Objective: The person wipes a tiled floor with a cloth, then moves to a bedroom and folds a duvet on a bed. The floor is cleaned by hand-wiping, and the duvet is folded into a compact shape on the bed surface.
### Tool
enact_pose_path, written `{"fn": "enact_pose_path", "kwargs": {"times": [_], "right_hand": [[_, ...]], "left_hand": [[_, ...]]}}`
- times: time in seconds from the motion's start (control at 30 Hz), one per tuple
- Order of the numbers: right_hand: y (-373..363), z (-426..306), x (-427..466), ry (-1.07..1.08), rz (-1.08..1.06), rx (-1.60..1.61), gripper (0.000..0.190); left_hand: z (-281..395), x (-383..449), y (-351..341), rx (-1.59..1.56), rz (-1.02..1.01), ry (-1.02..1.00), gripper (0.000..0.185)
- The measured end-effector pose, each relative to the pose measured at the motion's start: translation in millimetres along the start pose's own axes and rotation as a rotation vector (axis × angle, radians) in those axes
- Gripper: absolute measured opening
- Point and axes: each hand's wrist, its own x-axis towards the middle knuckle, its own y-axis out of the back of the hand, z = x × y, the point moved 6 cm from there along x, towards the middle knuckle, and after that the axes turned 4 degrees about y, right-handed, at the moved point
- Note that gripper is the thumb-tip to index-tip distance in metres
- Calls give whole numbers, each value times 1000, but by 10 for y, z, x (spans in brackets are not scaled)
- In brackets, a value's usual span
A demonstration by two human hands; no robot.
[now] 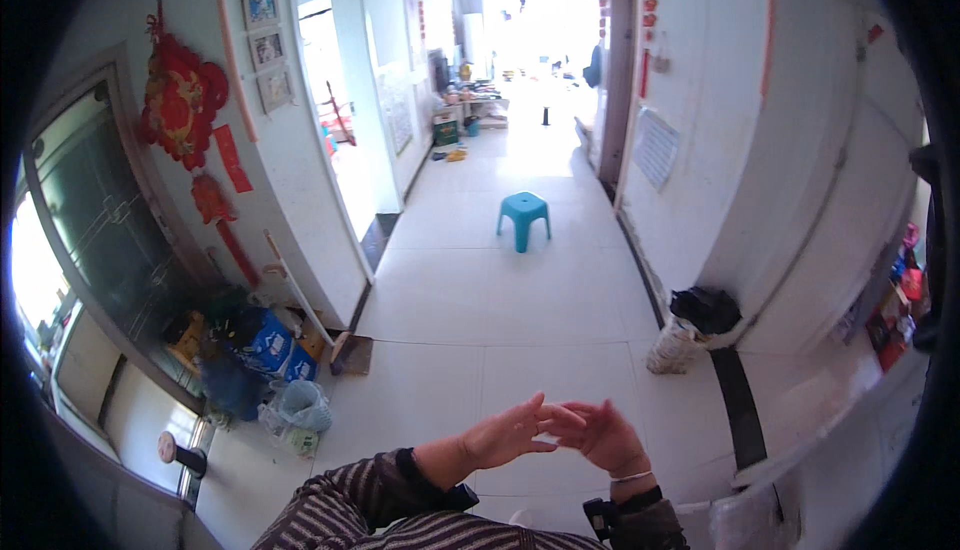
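Both of my hands are raised in front of my body, low in the view, above the pale tiled floor. My left hand (514, 431) points to the right with its fingers loosely spread and nothing in it. Facing it, my right hand (604, 436) is bent inward, slightly blurred, with a pale bracelet (631, 477) at the wrist. The fingertips overlap in the picture; whether they touch I cannot tell. Dark bands circle both wrists below striped sleeves. Farther along the floor stands a teal plastic stool (524, 214).
A broom (351, 353) leans at the left wall near blue boxes (276, 347) and a light-blue plastic basket (304, 404). A bin lined with a black bag (705, 310) stands by the right wall. A red hanging ornament (180, 96) is on the left wall. The hallway leads to a bright room.
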Motion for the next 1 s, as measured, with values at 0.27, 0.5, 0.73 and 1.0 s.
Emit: {"fn": "enact_pose_path", "kwargs": {"times": [0.27,0.5,0.73,1.0], "right_hand": [[717,112,1433,129,-84,339,62],[255,922,2687,-339,-206,74,77],[445,569,3756,-439,11,-272,39],[1540,-1111,4352,-160,607,-449,33]], "left_hand": [[648,727,410,1329,245,-598,46],[992,678,1579,1840,332,-763,40],[1746,601,3225,1689,660,-612,36],[2649,-226,5726,1674,981,50,20]]}}
